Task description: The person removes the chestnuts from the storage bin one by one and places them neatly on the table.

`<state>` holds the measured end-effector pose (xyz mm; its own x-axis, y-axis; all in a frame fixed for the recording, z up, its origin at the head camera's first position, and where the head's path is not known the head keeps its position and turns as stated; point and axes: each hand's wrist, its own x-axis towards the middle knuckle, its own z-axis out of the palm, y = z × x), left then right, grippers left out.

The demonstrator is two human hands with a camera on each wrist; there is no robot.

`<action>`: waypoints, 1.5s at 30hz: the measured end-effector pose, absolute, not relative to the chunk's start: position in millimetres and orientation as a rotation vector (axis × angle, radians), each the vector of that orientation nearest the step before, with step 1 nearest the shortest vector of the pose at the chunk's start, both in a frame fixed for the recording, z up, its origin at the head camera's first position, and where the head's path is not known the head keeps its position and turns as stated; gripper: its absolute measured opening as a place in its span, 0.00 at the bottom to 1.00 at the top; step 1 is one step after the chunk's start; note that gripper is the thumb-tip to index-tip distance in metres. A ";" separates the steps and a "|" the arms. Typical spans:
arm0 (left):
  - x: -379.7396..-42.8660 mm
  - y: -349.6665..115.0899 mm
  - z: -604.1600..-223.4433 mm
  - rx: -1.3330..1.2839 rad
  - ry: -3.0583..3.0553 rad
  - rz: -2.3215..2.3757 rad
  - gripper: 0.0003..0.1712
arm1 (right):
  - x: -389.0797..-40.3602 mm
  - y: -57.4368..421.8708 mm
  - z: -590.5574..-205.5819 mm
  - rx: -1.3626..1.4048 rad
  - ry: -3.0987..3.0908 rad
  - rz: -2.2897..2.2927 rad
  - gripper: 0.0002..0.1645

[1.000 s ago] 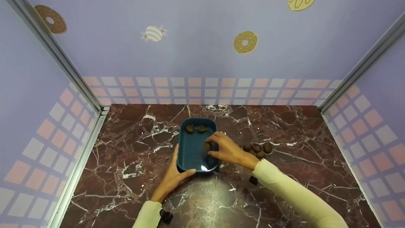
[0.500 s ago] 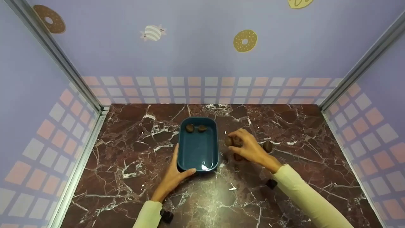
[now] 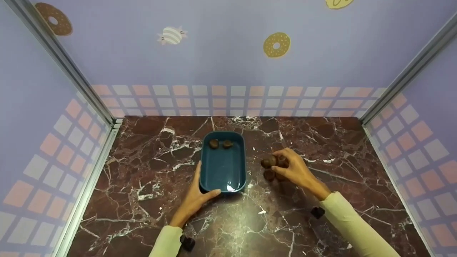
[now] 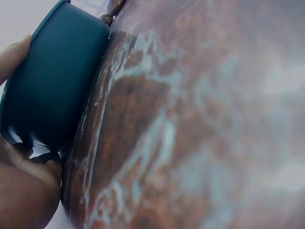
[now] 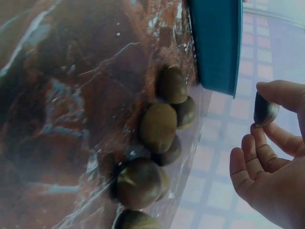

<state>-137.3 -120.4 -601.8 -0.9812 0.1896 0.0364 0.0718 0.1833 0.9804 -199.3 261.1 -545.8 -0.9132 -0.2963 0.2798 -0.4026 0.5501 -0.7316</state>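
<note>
A dark teal rectangular dish [image 3: 223,175] stands on the marbled table, with two chestnuts [image 3: 214,144] at its far end. My left hand [image 3: 194,200] holds the dish's near left corner, its thumb along the front rim and fingers along the left side. To the right of the dish, my right hand [image 3: 296,171] is above a group of chestnuts [image 3: 269,175], which it partly hides. In the right wrist view, a chestnut [image 5: 265,110] is pinched between thumb and forefinger. Several other chestnuts [image 5: 158,127] lie close together on the table there.
The red-brown marbled table [image 3: 150,192] is bounded by a lilac back wall [image 3: 221,64] and side walls. Metal rails [image 3: 96,171] run along the side edges.
My right hand, inside the dish with a chestnut a second ago, has moved right to the chestnuts on the table. The left hand and the dish have stayed put.
</note>
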 end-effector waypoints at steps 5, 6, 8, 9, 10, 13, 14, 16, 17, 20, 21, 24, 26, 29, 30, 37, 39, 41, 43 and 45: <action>-130.3 -120.7 -578.9 0.282 2.310 1.962 0.67 | -196.2 269.1 -547.5 0.575 -2.650 1.288 0.26; -130.1 -120.5 -578.4 0.282 2.310 1.968 0.67 | -195.4 270.7 -547.6 0.566 -2.652 1.284 0.26; -129.9 -120.0 -577.2 0.281 2.315 1.971 0.67 | -193.8 273.6 -547.6 0.544 -2.660 1.292 0.25; -129.9 -119.9 -577.1 0.283 2.313 1.976 0.67 | -193.1 274.8 -547.7 0.536 -2.658 1.301 0.25; -129.9 -120.0 -577.2 0.283 2.318 1.970 0.67 | -192.5 276.2 -548.1 0.534 -2.653 1.316 0.24; -129.4 -120.3 -577.2 0.287 2.318 1.961 0.67 | -190.7 280.5 -550.2 0.524 -2.642 1.345 0.24; -128.9 -120.3 -577.6 0.291 2.316 1.966 0.66 | -190.1 282.1 -551.2 0.526 -2.635 1.349 0.24; -128.4 -120.3 -578.6 0.295 2.313 1.974 0.66 | -188.8 285.8 -554.0 0.524 -2.628 1.341 0.25; -128.2 -120.0 -579.2 0.297 2.310 1.983 0.66 | -187.9 287.5 -555.3 0.518 -2.629 1.337 0.25; -128.3 -119.4 -580.9 0.295 2.310 1.996 0.66 | -184.8 292.4 -560.0 0.511 -2.617 1.334 0.25; -128.4 -119.3 -581.3 0.292 2.310 1.999 0.67 | -183.7 294.1 -561.9 0.509 -2.613 1.335 0.25; -129.2 -119.8 -582.6 0.284 2.311 1.996 0.67 | -180.0 298.6 -568.2 0.510 -2.598 1.338 0.25; -129.5 -120.4 -582.6 0.276 2.313 1.991 0.67 | -176.9 301.7 -572.9 0.508 -2.589 1.338 0.25; -129.4 -121.2 -581.2 0.276 2.323 1.971 0.68 | -171.1 306.1 -579.6 0.478 -2.586 1.342 0.26; -129.2 -121.3 -580.6 0.277 2.328 1.965 0.68 | -169.0 307.7 -581.7 0.463 -2.588 1.341 0.26; -131.2 -119.5 -586.5 0.272 2.338 1.968 0.67 | -158.2 318.5 -590.6 0.348 -2.646 1.299 0.26; -134.1 -118.7 -595.7 0.262 2.342 1.977 0.68 | -156.2 321.5 -590.4 0.305 -2.662 1.296 0.25; -136.9 -118.7 -605.2 0.248 2.350 1.980 0.68 | -154.6 324.6 -589.8 0.263 -2.674 1.306 0.25; -139.4 -119.5 -612.6 0.234 2.357 1.967 0.69 | -153.5 328.4 -589.7 0.224 -2.688 1.309 0.25; -140.8 -120.3 -616.2 0.229 2.355 1.962 0.70 | -152.6 332.5 -590.0 0.211 -2.693 1.299 0.25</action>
<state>-140.8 -120.3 -616.2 -0.9866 0.1573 0.0430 0.0707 0.1754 0.9820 -152.6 332.5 -590.0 -0.9798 -0.0640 0.1895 -0.1882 0.6165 -0.7646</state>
